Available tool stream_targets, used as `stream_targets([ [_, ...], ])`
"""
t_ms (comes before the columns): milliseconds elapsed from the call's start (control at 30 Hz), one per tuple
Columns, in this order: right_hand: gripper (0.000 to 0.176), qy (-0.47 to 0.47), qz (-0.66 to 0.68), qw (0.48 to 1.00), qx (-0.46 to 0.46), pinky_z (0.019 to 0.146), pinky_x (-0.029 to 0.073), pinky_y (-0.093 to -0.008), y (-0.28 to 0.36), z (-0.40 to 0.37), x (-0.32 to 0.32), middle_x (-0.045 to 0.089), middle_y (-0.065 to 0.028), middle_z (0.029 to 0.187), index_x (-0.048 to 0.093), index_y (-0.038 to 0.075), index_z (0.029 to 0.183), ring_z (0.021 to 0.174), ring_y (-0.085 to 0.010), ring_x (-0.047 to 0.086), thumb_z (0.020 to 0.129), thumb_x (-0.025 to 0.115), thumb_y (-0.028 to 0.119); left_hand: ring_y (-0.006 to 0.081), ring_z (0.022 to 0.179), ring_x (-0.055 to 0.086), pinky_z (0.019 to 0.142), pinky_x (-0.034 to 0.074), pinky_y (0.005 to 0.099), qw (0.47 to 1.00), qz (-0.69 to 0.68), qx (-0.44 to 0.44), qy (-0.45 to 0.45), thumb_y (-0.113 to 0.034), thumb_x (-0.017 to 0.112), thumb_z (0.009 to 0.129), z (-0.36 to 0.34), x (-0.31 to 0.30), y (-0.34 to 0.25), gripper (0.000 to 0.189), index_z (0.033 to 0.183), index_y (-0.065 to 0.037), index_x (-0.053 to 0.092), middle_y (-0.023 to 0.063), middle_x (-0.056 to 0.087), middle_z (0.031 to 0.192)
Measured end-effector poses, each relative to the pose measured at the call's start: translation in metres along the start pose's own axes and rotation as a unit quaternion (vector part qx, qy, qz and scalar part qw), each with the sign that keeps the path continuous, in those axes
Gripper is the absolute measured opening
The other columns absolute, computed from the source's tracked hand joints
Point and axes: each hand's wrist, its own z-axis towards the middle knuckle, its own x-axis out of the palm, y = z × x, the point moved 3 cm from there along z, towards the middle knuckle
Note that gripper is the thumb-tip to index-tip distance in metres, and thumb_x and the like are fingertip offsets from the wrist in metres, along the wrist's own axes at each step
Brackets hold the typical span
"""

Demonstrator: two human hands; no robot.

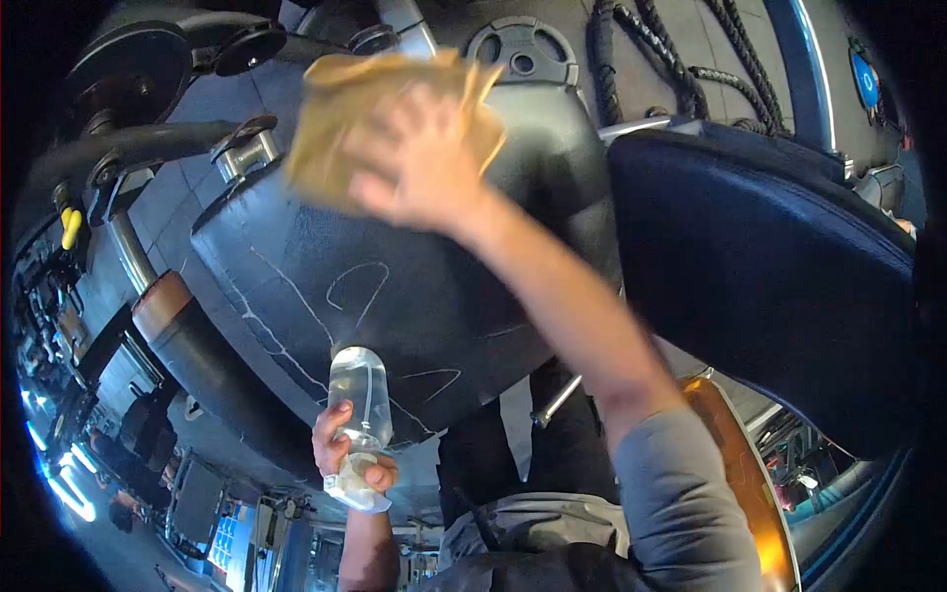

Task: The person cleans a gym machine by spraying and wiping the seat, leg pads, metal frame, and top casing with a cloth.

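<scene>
A: Right hand?
B: Right hand point(424, 163) lies flat on a tan cloth point(335, 118), grip loose, fingers spread, pressing it to the black pad point(395, 306) near its far end. Blurred.
A: Left?
B: Left hand point(345, 454) has its grip closed around a clear spray bottle point(360, 395), just at the pad's near edge.
A: Anything else?
B: Weight plate point(521, 54) and ropes point(671, 59) on the floor beyond.
</scene>
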Motion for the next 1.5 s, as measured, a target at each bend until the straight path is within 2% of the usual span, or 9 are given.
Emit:
stream_targets([
  [100,0.055,0.107,-0.083,0.931,0.338,0.112,0.027,-0.0608,-0.114,0.030,-0.043,0.068,-0.0211,0.118,0.076,0.020,0.113,0.120,-0.0424,0.057,0.092,0.042,0.057,0.0355,0.108,0.061,0.095,0.050,0.0490,1.000,-0.001,-0.004,-0.011,-0.051,0.042,0.104,-0.005,-0.001,-0.001,0.049,0.126,-0.006,0.042,0.0244,0.058,0.121],
  [267,0.041,-0.149,-0.154,0.939,0.268,0.116,0.022,-0.0608,-0.122,-0.028,-0.028,0.049,-0.0260,0.144,0.071,0.013,0.120,0.140,-0.0450,0.036,0.096,0.051,0.041,0.0360,0.107,0.062,0.095,0.050,0.0498,1.000,0.005,0.006,-0.006,-0.050,0.044,0.104,-0.003,0.002,0.001,0.049,0.125,-0.006,0.043,0.0236,0.059,0.120],
  [433,0.072,0.025,0.001,0.965,0.260,0.115,0.007,-0.0728,0.008,-0.167,-0.016,0.021,-0.0339,0.154,0.046,-0.002,0.143,0.146,-0.0527,0.015,0.083,0.069,0.029,0.0348,0.106,0.062,0.093,0.049,0.0508,1.000,-0.006,0.026,-0.015,-0.049,0.045,0.103,-0.004,0.002,0.005,0.049,0.125,-0.005,0.043,0.0229,0.058,0.121],
  [500,0.088,0.205,-0.007,0.949,0.238,0.112,0.004,-0.0783,0.055,-0.207,-0.038,0.021,-0.0340,0.154,0.036,0.002,0.152,0.145,-0.0544,0.014,0.079,0.073,0.033,0.0348,0.107,0.062,0.093,0.049,0.0508,1.000,0.004,0.024,-0.003,-0.048,0.044,0.104,-0.002,0.001,0.003,0.048,0.126,-0.005,0.042,0.0228,0.058,0.121],
  [633,0.075,0.121,-0.078,0.978,0.147,0.110,0.021,-0.0730,0.009,-0.134,-0.044,0.025,-0.0302,0.156,0.052,0.008,0.146,0.142,-0.0535,0.024,0.081,0.073,0.039,0.0346,0.107,0.061,0.093,0.049,0.0505,0.999,0.009,0.033,-0.003,-0.048,0.043,0.104,-0.004,0.002,0.005,0.049,0.126,-0.005,0.042,0.0229,0.058,0.121],
  [800,0.038,0.003,-0.196,0.958,0.210,0.088,0.041,-0.0561,-0.100,0.025,-0.037,0.059,-0.0180,0.113,0.065,0.013,0.109,0.110,-0.0372,0.055,0.100,0.049,0.046,0.0356,0.105,0.062,0.093,0.052,0.0501,1.000,0.005,0.016,-0.016,-0.048,0.040,0.105,-0.001,0.003,0.001,0.048,0.121,-0.004,0.043,0.0237,0.059,0.117],
  [967,0.040,-0.040,-0.203,0.961,0.183,0.095,0.039,-0.0585,-0.061,-0.043,-0.037,0.060,-0.0201,0.114,0.069,0.010,0.104,0.111,-0.0379,0.055,0.098,0.052,0.047,0.0355,0.103,0.063,0.092,0.051,0.0494,0.998,0.029,0.041,-0.034,-0.048,0.041,0.105,-0.005,0.004,0.005,0.049,0.120,-0.002,0.042,0.0247,0.059,0.116],
  [1167,0.070,0.379,-0.051,0.890,0.248,0.111,0.023,-0.0671,0.051,-0.312,-0.063,0.043,-0.0264,0.142,0.053,0.004,0.139,0.133,-0.0493,0.037,0.083,0.073,0.040,0.0353,0.106,0.061,0.093,0.051,0.0488,0.999,0.026,0.036,-0.018,-0.048,0.042,0.105,-0.003,0.005,0.004,0.048,0.121,-0.003,0.041,0.0242,0.059,0.118],
  [1500,0.038,-0.025,-0.139,0.965,0.221,0.094,0.036,-0.0524,-0.047,-0.050,-0.048,0.052,-0.0198,0.119,0.067,0.010,0.114,0.112,-0.0372,0.050,0.095,0.059,0.042,0.0337,0.110,0.060,0.098,0.049,0.0485,0.997,-0.003,-0.019,-0.068,-0.056,0.042,0.103,-0.011,0.009,0.006,0.053,0.123,-0.007,0.042,0.0221,0.057,0.121],
])
